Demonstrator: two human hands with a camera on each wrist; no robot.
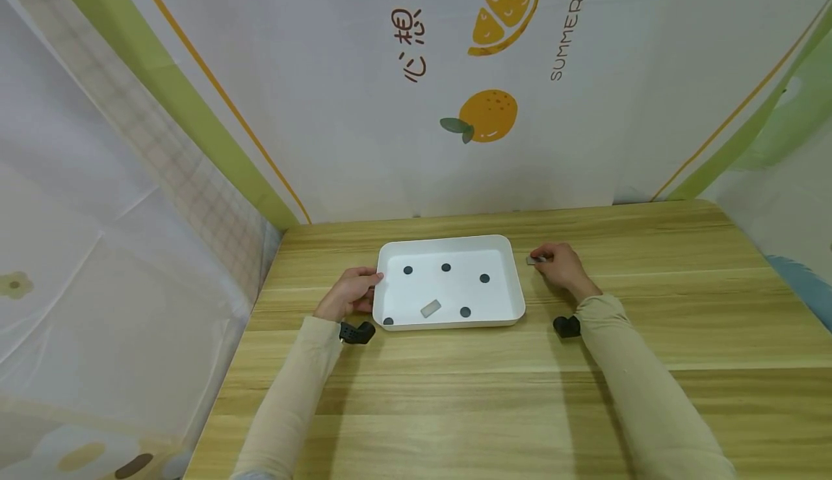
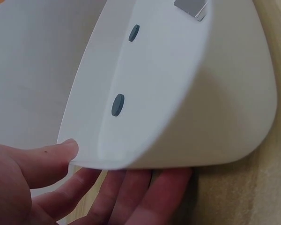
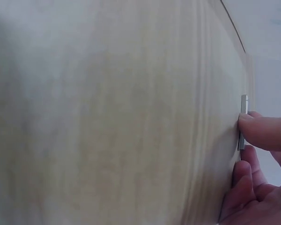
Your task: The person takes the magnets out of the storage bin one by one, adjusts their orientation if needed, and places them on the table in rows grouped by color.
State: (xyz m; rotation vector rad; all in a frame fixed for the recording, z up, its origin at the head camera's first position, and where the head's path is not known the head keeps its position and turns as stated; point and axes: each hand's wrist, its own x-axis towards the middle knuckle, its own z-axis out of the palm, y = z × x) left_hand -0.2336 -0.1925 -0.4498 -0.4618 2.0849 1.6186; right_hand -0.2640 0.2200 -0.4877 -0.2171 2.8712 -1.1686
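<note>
A white rectangular tray sits in the middle of the wooden table, holding several small dark round discs and one flat grey rectangular piece. With its thumb over the rim and its fingers against the outside, my left hand grips the tray's left end; the left wrist view shows the thumb on the wall. To the right of the tray, my right hand pinches a thin grey metallic rectangular piece between thumb and fingers, close to the tabletop. Whether that piece touches the table I cannot tell.
The wood-grain table reaches back to a printed white curtain with orange drawings. Another curtain hangs along the left side. Black wrist cameras hang at both cuffs, near the tabletop.
</note>
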